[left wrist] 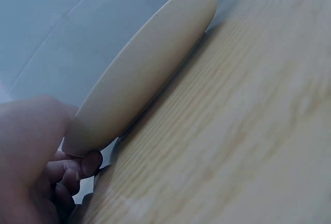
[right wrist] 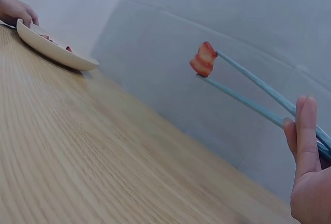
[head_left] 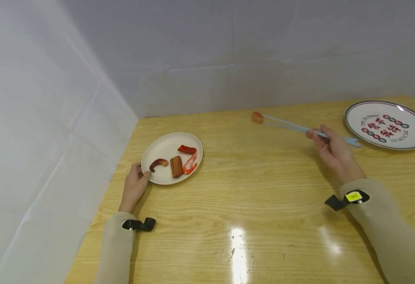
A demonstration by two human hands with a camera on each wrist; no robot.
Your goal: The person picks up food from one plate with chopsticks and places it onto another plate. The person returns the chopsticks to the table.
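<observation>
My right hand (head_left: 337, 154) grips a pair of light blue chopsticks (head_left: 301, 128). Their tips pinch a reddish-brown piece of food, like a chunk of pork (right wrist: 204, 60), held up above the table. At the left, my left hand (head_left: 135, 185) holds the rim of a cream plate (head_left: 163, 148), thumb on the edge and fingers curled beneath it. On that plate lie a curved brown octopus-tentacle-like piece (head_left: 158, 164), a ribbed brown block of meat (head_left: 176, 167), a dark red piece (head_left: 187, 149) and a red-and-white piece (head_left: 190, 164).
A large white plate (head_left: 356, 118) with red lettering and a dark rim stands at the far right, just beyond the right hand. The wooden table (head_left: 228, 197) meets a pale sheet-covered wall (head_left: 207, 90) at the back, with another wall (head_left: 51, 118) along the left.
</observation>
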